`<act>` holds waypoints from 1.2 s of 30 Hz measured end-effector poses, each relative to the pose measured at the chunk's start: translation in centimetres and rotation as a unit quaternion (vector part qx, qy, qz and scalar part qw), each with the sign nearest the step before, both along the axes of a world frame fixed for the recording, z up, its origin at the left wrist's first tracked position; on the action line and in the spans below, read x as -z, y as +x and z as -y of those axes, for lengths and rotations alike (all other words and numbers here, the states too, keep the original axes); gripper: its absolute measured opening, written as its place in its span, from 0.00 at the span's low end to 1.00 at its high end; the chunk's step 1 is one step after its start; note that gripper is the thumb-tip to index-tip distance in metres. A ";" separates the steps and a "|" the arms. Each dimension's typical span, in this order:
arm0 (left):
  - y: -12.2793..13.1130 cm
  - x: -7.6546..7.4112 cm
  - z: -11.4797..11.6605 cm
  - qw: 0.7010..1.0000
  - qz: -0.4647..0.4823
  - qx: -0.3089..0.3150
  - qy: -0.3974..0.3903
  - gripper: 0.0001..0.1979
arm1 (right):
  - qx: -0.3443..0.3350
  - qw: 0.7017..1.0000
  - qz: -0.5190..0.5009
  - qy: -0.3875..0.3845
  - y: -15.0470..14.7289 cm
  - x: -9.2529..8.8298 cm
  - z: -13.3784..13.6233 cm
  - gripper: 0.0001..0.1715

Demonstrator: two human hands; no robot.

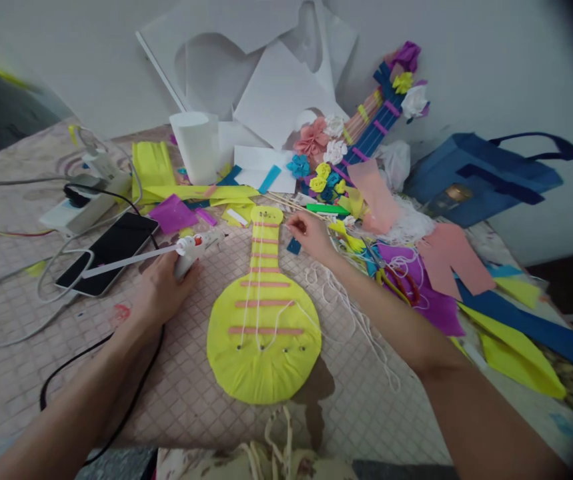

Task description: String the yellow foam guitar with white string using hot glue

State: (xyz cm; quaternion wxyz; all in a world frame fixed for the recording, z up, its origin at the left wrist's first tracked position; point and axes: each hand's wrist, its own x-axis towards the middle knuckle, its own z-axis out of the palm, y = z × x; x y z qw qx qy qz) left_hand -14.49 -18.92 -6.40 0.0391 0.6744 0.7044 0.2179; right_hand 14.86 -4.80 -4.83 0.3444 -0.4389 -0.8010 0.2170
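Observation:
A yellow banjo-shaped craft (265, 373) lies flat, its neck pointing away, with pink strips across it and white strings running lengthwise to small dark pins. To its left, my left hand (166, 283) is wrapped round a white glue gun (191, 255), whose nozzle points toward the neck and whose glue stick juts out leftward. My right hand (309, 235) is just right of the neck's top, fingertips pinched together; what they hold, if anything, is too small to name. White string (361, 313) trails from the round body and lies loosely beneath my right forearm.
At the left are a phone (111, 253), cables and a power strip (73, 207). A paper roll (195, 148) and white card stand behind. A flower-decorated blue guitar craft (373, 137), coloured paper, scissors (391, 277) and a blue bag (486, 177) lie to the right.

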 end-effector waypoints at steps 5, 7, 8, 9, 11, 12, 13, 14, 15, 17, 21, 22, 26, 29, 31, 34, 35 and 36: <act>0.2 -0.6 0.3 1.000 0.004 0.005 -0.006 0.15 | -0.120 0.987 0.076 -0.070 1.5 -2.8 6.7 0.10; 0.2 -0.8 0.3 1.000 0.003 0.008 -0.003 0.16 | -0.225 0.962 0.118 -0.097 1.9 -3.4 8.7 0.07; 0.2 -0.8 0.3 1.000 0.001 0.012 -0.003 0.17 | -0.263 0.949 0.142 -0.097 2.0 -3.4 9.4 0.06; 0.1 -0.7 0.3 1.000 -0.002 0.014 -0.003 0.17 | -0.288 0.939 0.164 -0.095 2.1 -3.3 10.0 0.06; -0.1 -0.4 0.1 1.000 -0.013 0.013 0.005 0.16 | -0.311 0.925 0.203 -0.080 2.2 -2.9 10.7 0.05; -0.2 -0.2 0.0 1.000 -0.018 0.008 0.012 0.16 | -0.314 0.922 0.216 -0.073 2.2 -2.6 10.8 0.03; -0.3 -0.1 -0.1 1.000 -0.023 0.006 0.019 0.15 | -0.315 0.920 0.224 -0.067 2.1 -2.3 10.9 0.03; -0.5 0.1 -0.1 0.999 -0.025 0.005 0.024 0.14 | -0.315 0.919 0.229 -0.062 2.1 -2.1 10.8 0.04; -0.6 0.1 -0.1 0.999 -0.027 0.003 0.029 0.14 | -0.314 0.919 0.231 -0.060 2.0 -2.0 10.7 0.05; -0.7 -0.1 0.3 0.999 -0.032 0.009 0.031 0.14 | -0.316 0.918 0.230 -0.068 1.8 -2.1 10.4 0.06; -0.5 -1.2 2.8 0.996 -0.068 0.022 0.052 0.22 | -0.310 0.919 0.221 -0.098 1.5 -2.8 9.7 0.04; -0.2 -1.5 3.7 0.994 -0.081 0.013 0.065 0.24 | -0.307 0.920 0.220 -0.104 1.5 -2.9 9.5 0.03; 2.0 -1.9 7.6 0.992 -0.079 -0.010 0.101 0.21 | -0.320 0.917 0.212 -0.113 1.2 -2.7 8.9 0.03; 4.8 -1.8 9.1 0.985 0.030 0.134 0.100 0.15 | -0.346 0.909 0.211 -0.099 0.9 -2.5 8.3 0.06; 6.6 -1.6 9.3 0.965 0.072 0.245 0.061 0.16 | -0.354 0.906 0.215 -0.089 0.6 -2.5 7.9 0.07; 8.4 -1.3 9.0 0.935 0.061 0.349 0.006 0.18 | -0.353 0.905 0.222 -0.083 0.3 -2.7 7.6 0.07; 8.6 -1.1 8.9 0.929 0.054 0.366 -0.005 0.18 | -0.350 0.906 0.225 -0.084 0.3 -2.8 7.5 0.07; 8.8 -1.0 8.9 0.926 0.050 0.375 -0.012 0.18 | -0.347 0.905 0.228 -0.086 0.2 -2.9 7.4 0.07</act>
